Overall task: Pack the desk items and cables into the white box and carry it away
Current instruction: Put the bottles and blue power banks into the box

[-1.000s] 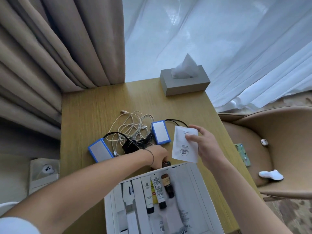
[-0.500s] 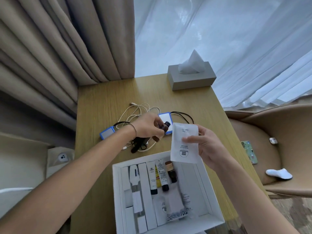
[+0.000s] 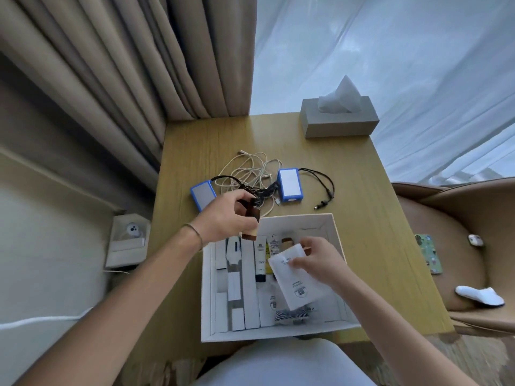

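The white box (image 3: 338, 240) sits open on the wooden desk (image 3: 362, 218) near its front edge, with several tubes and white packs lined up inside. My left hand (image 3: 225, 215) grips a small brown bottle (image 3: 252, 222) with a dark cap, upright over the box's far left corner. My right hand (image 3: 315, 260) holds a white sachet (image 3: 295, 285) low over the box's middle. Behind the box lie a tangle of white cables (image 3: 248, 168), black cables (image 3: 320, 185) and two blue-edged devices (image 3: 289, 184) (image 3: 203, 194).
A grey tissue box (image 3: 338, 118) stands at the desk's far right corner. Beige curtains hang at the left and sheer white ones behind. A tan chair (image 3: 459, 246) at the right holds a phone case (image 3: 427, 253) and small white items.
My left hand lifted the brown bottle off the desk and brought it to the box's far edge. My right hand lowered the sachet from above the desk into the box.
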Motion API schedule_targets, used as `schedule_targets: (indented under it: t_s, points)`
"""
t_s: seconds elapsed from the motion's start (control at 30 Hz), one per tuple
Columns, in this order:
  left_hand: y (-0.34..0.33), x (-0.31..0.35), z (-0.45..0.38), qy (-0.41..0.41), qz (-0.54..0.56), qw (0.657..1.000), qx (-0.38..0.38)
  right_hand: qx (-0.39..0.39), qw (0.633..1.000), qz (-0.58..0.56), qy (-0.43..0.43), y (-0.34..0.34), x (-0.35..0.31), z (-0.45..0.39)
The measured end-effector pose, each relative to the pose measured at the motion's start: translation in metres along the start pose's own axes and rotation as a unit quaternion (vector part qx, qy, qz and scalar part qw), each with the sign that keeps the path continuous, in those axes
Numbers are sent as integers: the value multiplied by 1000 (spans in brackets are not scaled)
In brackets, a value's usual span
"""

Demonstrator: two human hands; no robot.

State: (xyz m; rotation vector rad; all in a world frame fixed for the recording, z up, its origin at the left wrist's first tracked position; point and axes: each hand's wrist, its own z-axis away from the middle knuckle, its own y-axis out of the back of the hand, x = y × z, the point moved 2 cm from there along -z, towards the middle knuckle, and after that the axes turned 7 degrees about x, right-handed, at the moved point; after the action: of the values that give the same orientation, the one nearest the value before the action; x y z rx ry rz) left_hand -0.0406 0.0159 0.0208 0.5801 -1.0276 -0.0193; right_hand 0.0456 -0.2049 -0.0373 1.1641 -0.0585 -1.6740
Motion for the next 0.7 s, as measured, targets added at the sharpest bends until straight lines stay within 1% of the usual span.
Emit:
schedule_targets:
  t_s: [0.17, 0.3, 0.43, 0.57, 0.7]
  points:
    - [-19, -12, 37, 14, -34, 999, -8, -24, 996, 85, 6, -21, 22, 2]
    - [-38, -26, 54, 22, -43, 999, -11, -36, 991, 126, -1, -31, 36, 4]
    - [-62, -40, 58, 39, -89, 995, -16, -12, 980, 197, 32, -30, 40, 7]
    - [-87, -56, 58, 66, -132, 988, -32, 19, 969, 235, 72, -27, 37, 12]
    - [-109, -70, 57, 76, -195, 976, -64, 32, 968, 231, 93, -21, 33, 12]
